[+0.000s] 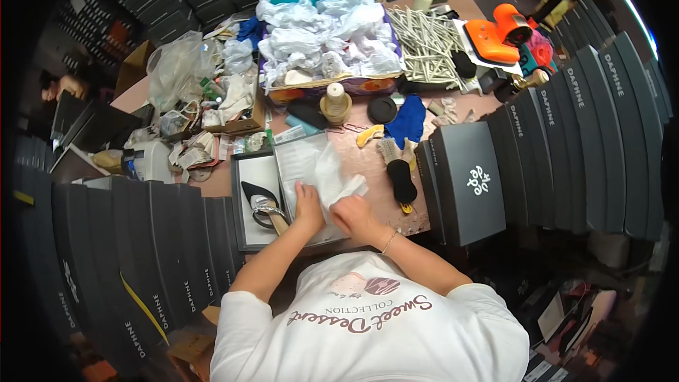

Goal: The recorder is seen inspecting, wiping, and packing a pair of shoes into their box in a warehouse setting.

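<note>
While pressed under both hands [308, 205], tissue paper [327, 170]

Open pinkish tabletop [357, 163] runs as a narrow strip from the open shoe box [244, 237] toward the brushes [399, 173] and blue cloth [408, 120]; passage there is free. Black lid [470, 184] and upright rows of black boxes [580, 134] wall off the right, another box row [141, 255] the left. Far side is blocked by the crumpled-paper bin [329, 42], glue bottle [335, 102] and clutter.
</note>
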Action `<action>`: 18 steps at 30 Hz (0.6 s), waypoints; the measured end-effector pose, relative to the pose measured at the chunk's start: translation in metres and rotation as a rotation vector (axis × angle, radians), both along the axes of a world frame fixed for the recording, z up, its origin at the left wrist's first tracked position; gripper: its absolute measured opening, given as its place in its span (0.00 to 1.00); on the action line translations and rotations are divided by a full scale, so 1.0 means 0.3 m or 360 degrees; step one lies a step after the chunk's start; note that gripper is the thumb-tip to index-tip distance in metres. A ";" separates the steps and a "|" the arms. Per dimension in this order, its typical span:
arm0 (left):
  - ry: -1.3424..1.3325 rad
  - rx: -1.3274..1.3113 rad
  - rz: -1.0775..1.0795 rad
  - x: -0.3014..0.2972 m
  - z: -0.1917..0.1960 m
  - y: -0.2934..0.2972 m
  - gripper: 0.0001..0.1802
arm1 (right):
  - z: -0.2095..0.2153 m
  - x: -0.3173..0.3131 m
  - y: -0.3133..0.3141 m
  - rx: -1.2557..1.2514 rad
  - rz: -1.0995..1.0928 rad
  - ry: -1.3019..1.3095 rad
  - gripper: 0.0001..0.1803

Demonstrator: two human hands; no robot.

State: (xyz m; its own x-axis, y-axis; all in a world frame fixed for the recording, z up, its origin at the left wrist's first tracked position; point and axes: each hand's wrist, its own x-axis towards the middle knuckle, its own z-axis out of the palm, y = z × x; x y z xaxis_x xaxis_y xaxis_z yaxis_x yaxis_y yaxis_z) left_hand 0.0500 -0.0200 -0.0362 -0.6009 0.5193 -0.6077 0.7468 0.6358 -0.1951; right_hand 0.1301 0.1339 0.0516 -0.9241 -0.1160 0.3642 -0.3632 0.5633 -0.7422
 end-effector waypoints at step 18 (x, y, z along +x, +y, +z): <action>0.0536 0.2033 0.0707 0.255 0.103 -0.129 0.10 | 0.198 0.054 -0.109 -0.0141 0.0543 -0.0377 0.08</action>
